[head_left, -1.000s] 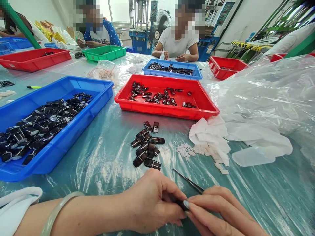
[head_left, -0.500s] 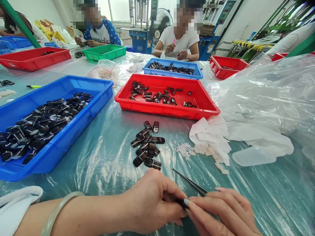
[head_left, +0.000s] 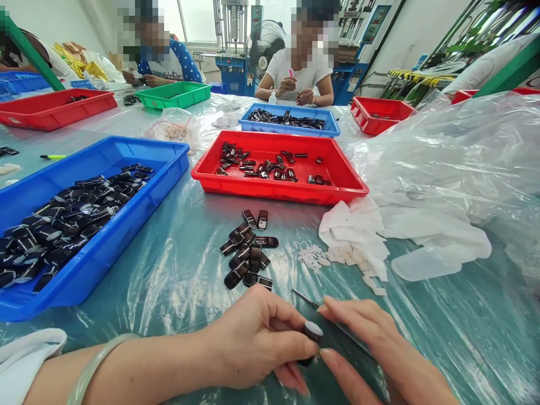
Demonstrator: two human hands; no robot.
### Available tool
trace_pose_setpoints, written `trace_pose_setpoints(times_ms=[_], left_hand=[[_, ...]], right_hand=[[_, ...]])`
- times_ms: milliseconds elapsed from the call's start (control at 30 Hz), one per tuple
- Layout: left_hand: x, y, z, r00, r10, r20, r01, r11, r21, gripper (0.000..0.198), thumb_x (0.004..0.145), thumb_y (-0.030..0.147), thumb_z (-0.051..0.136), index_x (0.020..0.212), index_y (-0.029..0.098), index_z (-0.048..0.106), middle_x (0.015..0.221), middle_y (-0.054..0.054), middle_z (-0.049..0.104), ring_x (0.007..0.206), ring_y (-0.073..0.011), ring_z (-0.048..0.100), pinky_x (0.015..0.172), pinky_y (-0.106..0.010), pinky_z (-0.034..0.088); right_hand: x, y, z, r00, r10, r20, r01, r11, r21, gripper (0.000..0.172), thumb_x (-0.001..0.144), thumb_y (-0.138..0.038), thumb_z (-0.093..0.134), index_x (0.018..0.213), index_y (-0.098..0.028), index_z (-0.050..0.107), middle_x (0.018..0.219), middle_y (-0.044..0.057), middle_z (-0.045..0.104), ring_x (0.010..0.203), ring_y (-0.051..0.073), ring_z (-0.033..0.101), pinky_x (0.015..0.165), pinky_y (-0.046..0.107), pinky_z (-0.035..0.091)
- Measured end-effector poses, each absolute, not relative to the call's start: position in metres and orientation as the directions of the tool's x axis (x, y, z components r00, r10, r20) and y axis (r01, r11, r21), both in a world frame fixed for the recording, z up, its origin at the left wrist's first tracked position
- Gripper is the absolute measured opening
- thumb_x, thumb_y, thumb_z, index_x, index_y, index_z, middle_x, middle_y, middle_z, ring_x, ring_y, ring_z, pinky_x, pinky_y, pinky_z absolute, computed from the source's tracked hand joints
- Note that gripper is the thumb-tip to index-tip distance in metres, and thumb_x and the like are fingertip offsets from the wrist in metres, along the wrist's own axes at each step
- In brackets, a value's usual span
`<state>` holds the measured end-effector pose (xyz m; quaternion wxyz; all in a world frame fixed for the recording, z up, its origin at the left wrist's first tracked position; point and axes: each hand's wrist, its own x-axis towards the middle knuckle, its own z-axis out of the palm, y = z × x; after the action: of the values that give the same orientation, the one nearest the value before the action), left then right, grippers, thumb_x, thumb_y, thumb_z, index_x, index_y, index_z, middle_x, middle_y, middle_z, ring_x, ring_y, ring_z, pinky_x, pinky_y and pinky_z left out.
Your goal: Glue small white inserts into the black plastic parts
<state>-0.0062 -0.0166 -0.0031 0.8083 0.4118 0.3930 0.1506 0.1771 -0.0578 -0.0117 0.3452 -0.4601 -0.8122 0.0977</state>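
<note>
My left hand (head_left: 257, 337) is closed around a small dark glossy part (head_left: 311, 332) with a pale patch on its end, held upright between thumb and fingers. My right hand (head_left: 379, 354) sits just to its right, fingers curled, holding thin black tweezers (head_left: 307, 302) whose tip points up and left; its fingertips are close to the part. A loose heap of the same dark parts (head_left: 248, 253) lies on the plastic-covered table just beyond my hands. Small white pieces (head_left: 314, 257) are scattered to the heap's right.
A blue tray (head_left: 126, 216) full of dark parts stands at left, a red tray (head_left: 278, 188) with several parts ahead. White cloths (head_left: 358, 230) and crumpled clear plastic (head_left: 455, 157) fill the right. Two people sit across the table by further trays (head_left: 291, 128).
My left hand has turned the dark part upright, so its pale end now shows. My right fingers have drawn slightly off it. The view has shifted a little right.
</note>
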Motion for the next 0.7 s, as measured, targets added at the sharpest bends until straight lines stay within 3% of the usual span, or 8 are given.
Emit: trace_pose_setpoints(times_ms=[67, 200, 400, 700], left_hand=[[-0.0071, -0.0153, -0.0019, 0.665, 0.550, -0.505, 0.072, 0.626, 0.777, 0.026, 0.071, 0.035, 0.062, 0.069, 0.010, 0.058, 0.054, -0.001, 0.057, 0.045, -0.0089, 0.057, 0.045, -0.016, 0.046], [-0.0077, -0.0130, -0.0006, 0.678, 0.548, -0.489, 0.065, 0.618, 0.783, 0.039, 0.075, 0.047, 0.055, 0.064, 0.010, 0.056, 0.055, -0.002, 0.056, 0.038, -0.0072, 0.053, 0.039, -0.016, 0.044], [-0.0076, -0.0126, -0.0017, 0.688, 0.556, -0.465, 0.045, 0.607, 0.793, 0.038, 0.077, 0.046, 0.053, 0.065, 0.011, 0.055, 0.055, -0.003, 0.057, 0.041, -0.0081, 0.056, 0.039, -0.013, 0.043], [-0.0079, -0.0145, 0.0009, 0.711, 0.539, -0.452, 0.065, 0.589, 0.806, 0.037, 0.076, 0.046, 0.054, 0.067, 0.010, 0.056, 0.056, -0.003, 0.058, 0.041, -0.0072, 0.055, 0.039, -0.013, 0.041]], right_hand=[[0.1784, -0.0588, -0.0132, -0.291, 0.851, 0.437, 0.672, 0.507, -0.540, 0.043, 0.081, -0.026, 0.058, 0.123, -0.019, 0.049, 0.106, 0.009, 0.063, 0.097, 0.022, 0.062, 0.084, 0.032, 0.052], [0.1814, -0.0590, -0.0164, -0.412, 0.819, 0.400, 0.618, 0.574, -0.538, 0.061, 0.075, -0.033, 0.066, 0.131, -0.021, 0.044, 0.115, 0.009, 0.060, 0.107, 0.026, 0.058, 0.088, 0.033, 0.051], [0.1807, -0.0580, -0.0191, -0.450, 0.808, 0.380, 0.613, 0.589, -0.527, 0.055, 0.079, -0.021, 0.061, 0.130, -0.019, 0.040, 0.113, 0.007, 0.058, 0.106, 0.019, 0.057, 0.092, 0.027, 0.049], [0.1804, -0.0624, -0.0209, -0.460, 0.804, 0.377, 0.608, 0.595, -0.525, 0.052, 0.084, -0.026, 0.058, 0.130, -0.019, 0.035, 0.110, 0.007, 0.058, 0.102, 0.016, 0.057, 0.088, 0.022, 0.050]])
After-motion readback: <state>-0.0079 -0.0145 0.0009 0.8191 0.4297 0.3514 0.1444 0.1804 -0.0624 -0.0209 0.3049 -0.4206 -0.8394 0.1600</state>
